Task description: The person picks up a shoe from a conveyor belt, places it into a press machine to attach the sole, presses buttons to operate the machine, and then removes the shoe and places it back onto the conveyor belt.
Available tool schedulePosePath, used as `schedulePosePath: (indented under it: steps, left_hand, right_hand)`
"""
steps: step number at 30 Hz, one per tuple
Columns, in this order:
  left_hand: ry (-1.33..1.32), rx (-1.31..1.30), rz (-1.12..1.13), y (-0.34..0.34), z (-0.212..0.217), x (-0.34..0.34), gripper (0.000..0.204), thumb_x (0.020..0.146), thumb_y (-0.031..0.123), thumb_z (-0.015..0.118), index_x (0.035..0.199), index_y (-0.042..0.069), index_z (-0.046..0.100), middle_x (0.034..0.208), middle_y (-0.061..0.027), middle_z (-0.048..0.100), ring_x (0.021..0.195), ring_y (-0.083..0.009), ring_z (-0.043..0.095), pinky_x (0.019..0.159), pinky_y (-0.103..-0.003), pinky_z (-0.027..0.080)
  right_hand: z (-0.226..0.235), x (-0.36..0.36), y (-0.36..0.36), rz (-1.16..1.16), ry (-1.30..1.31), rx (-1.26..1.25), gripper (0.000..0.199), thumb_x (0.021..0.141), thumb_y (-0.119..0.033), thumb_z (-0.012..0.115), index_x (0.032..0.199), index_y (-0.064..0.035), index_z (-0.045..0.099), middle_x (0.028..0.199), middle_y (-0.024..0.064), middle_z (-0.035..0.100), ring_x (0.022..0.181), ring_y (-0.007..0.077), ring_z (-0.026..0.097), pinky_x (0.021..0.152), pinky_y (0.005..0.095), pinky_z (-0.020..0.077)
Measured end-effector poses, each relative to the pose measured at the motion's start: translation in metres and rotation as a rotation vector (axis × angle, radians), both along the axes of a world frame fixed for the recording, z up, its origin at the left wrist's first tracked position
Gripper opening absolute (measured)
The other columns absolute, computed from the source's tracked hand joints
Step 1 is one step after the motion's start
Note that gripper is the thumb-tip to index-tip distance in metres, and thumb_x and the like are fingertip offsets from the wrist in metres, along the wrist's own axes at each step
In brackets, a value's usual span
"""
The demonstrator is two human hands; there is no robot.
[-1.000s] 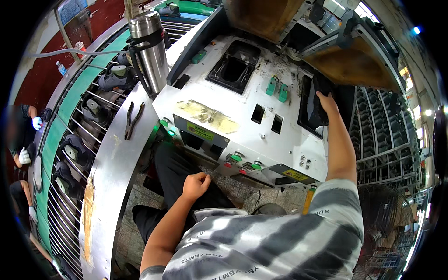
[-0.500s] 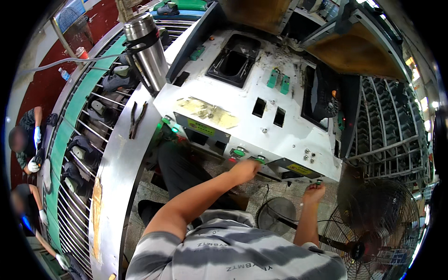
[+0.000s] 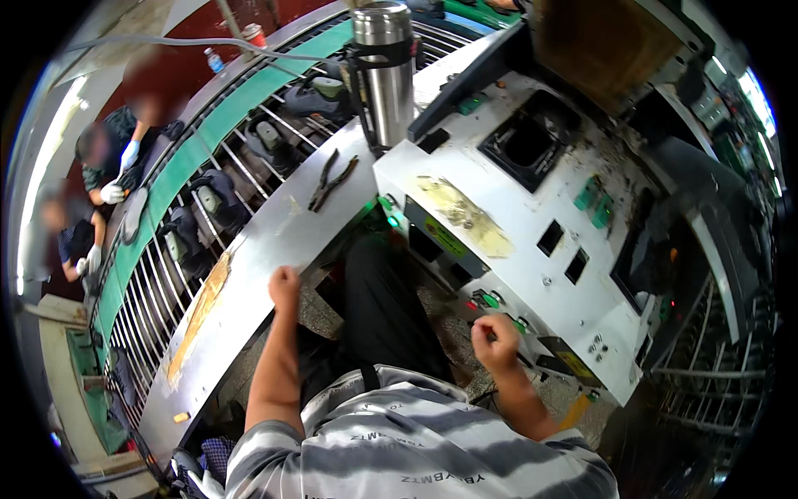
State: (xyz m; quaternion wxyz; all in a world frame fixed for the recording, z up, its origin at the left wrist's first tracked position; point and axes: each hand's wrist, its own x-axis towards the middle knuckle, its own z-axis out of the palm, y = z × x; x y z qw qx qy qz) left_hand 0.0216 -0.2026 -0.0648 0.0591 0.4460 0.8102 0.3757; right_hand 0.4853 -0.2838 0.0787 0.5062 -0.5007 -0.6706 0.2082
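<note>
My left hand (image 3: 284,288) is curled into a loose fist above the inner edge of the metal-topped table (image 3: 270,212), holding nothing that I can see. My right hand (image 3: 496,342), fingers also curled, hovers close to the green buttons (image 3: 492,299) on the front of the white machine (image 3: 519,237); nothing shows in it. On top of that machine, a black-framed opening (image 3: 529,140) sits toward the back, and a dark shoe (image 3: 652,258) rests at the right station. Pliers (image 3: 332,181) with spread handles lie on the metal table.
A steel thermos (image 3: 386,79) stands at the table's far end. Dark shoes (image 3: 218,200) sit along the roller conveyor (image 3: 158,299) with its green strip. Two co-workers work beyond it at left. An open lid (image 3: 623,46) rises behind the machine; a wire rack (image 3: 715,366) stands right.
My view has swung left. Both hands have left the machine's front controls: the left now hangs by the metal table, while the right has come back to near the green buttons.
</note>
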Motion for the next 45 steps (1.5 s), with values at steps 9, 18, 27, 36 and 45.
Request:
schedulePosePath:
  steps: [9,18,27,36,45]
  left_hand:
    - [0.229,-0.389,0.552,-0.068,0.033,-0.088,0.038,0.085,0.037,0.049,0.071,0.005,0.064,0.075,-0.0166,0.066,0.072,-0.0361,0.063,0.067,-0.046,0.048]
    - [0.200,-0.420,0.578,-0.062,0.046,-0.081,0.037,0.085,0.034,0.049,0.070,0.003,0.064,0.074,-0.0166,0.066,0.072,-0.0363,0.062,0.069,-0.045,0.048]
    - [0.125,-0.309,0.611,-0.065,0.042,-0.083,0.034,0.080,0.029,0.053,0.067,0.000,0.064,0.070,-0.0215,0.063,0.070,-0.0389,0.062,0.069,-0.047,0.048]
    - [0.093,-0.287,0.627,-0.062,0.052,-0.077,0.030,0.079,0.029,0.054,0.065,0.006,0.066,0.066,-0.0139,0.065,0.065,-0.0328,0.063,0.064,-0.041,0.050]
    - [0.043,-0.312,0.666,-0.058,0.052,-0.075,0.025,0.076,0.029,0.058,0.066,0.008,0.068,0.063,-0.0118,0.064,0.062,-0.0319,0.063,0.060,-0.040,0.050]
  right_hand:
    - [0.025,0.085,0.030,-0.520,-0.414,-0.309,0.026,0.077,-0.009,0.068,0.102,-0.0091,0.065,0.059,0.0036,0.048,0.051,0.0191,0.047,0.050,0.0320,0.0397]
    - [0.031,0.083,0.033,-0.483,-0.530,-0.343,0.038,0.078,-0.009,0.065,0.116,-0.0064,0.063,0.064,0.0050,0.050,0.054,0.0212,0.049,0.053,0.0351,0.0426]
    - [0.022,0.091,0.031,-0.483,-0.477,-0.445,0.036,0.085,-0.009,0.057,0.121,-0.0048,0.058,0.071,0.0039,0.049,0.059,0.0168,0.044,0.055,0.0324,0.0406]
    - [-0.051,0.211,0.032,-0.224,-0.565,-0.176,0.025,0.087,-0.017,0.065,0.106,-0.0020,0.065,0.090,0.0167,0.063,0.082,0.0300,0.062,0.071,0.0390,0.0497]
    - [-0.010,0.155,0.054,-0.226,-0.836,-0.069,0.017,0.088,-0.017,0.065,0.099,-0.0035,0.066,0.088,0.0149,0.063,0.079,0.0289,0.062,0.069,0.0389,0.0495]
